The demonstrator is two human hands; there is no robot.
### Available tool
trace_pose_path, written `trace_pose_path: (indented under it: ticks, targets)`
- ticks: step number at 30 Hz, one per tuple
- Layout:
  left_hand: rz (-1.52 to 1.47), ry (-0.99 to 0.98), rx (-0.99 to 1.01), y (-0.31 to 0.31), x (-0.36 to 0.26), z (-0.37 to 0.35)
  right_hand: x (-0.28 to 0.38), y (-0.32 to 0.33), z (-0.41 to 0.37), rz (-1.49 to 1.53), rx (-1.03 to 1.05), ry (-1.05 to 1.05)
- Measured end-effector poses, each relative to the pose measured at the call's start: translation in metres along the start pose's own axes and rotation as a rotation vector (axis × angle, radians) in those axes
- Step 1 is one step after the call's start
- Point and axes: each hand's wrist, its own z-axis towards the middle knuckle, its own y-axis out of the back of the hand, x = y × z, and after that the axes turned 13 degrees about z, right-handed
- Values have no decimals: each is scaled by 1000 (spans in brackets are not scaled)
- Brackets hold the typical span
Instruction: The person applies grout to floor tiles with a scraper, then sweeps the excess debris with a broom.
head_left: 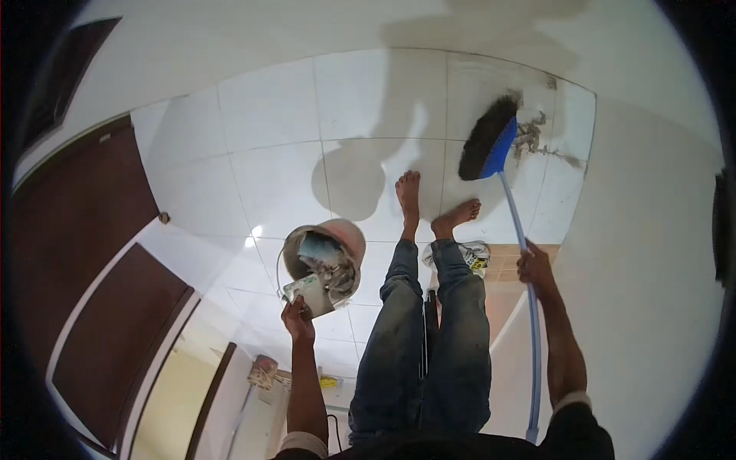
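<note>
My right hand [536, 268] is wrapped round the pale blue handle of a broom [501, 146]. Its blue head with dark bristles rests on the tiled floor, beside a scatter of grey-brown dirt [529, 136]. Down to the left, my left hand [298, 319] grips a flat piece of printed card [308, 293] at its lower edge. The card overlaps the near rim of a bucket [351, 236]. Inside the bucket lie a light blue piece and greyish rubbish [333, 268].
Walls meet the white tiles at the far side and right. Brown doors [84, 207] stand along the left. A white printed bag [477, 259] lies behind my right foot [458, 218], near a brown tiled patch [521, 264].
</note>
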Motion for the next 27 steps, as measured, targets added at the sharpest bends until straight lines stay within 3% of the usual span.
trace_pose_path:
  ticks: [2, 4, 6, 8, 9, 11, 13, 15, 17, 18, 21, 24, 27]
  targets:
    - [-67, 3, 77, -2, 5, 0, -10, -34, -38, 102, 116, -72]
    - [-78, -13, 29, -1, 14, 3, -22, -100, -71, -24, 220, -30]
    - [-57, -2, 4, -8, 12, -4, -28, -166, -56, -186, 475, 127]
    - [-81, -32, 30, -4, 23, -9, -35, -229, -11, -185, 548, -4]
    - [-75, -18, 13, -9, 21, -15, -55, -259, 47, -336, 701, 350]
    - [-68, 12, 16, -6, 26, -17, -90, -290, 152, -470, 844, 705]
    - [-78, -19, -4, -11, 25, -20, -88, -280, 234, -339, 950, 462]
    - [-109, -37, 12, -17, 21, -26, -70, -252, 202, -113, 835, 170]
    - [-109, -8, 34, -14, 19, -29, -21, -197, 101, 131, 501, -44]
    - [-94, 15, 66, -15, 15, -26, -23, -162, 94, -79, 333, 41]
    - [-69, -96, 41, -17, 24, -18, -15, -91, 40, -22, 207, 7]
    - [-36, -66, 60, -18, 23, -9, 3, -101, -36, 34, 280, -90]
    - [-70, -124, 69, -23, 15, -4, 2, -155, -49, 167, 481, -15]
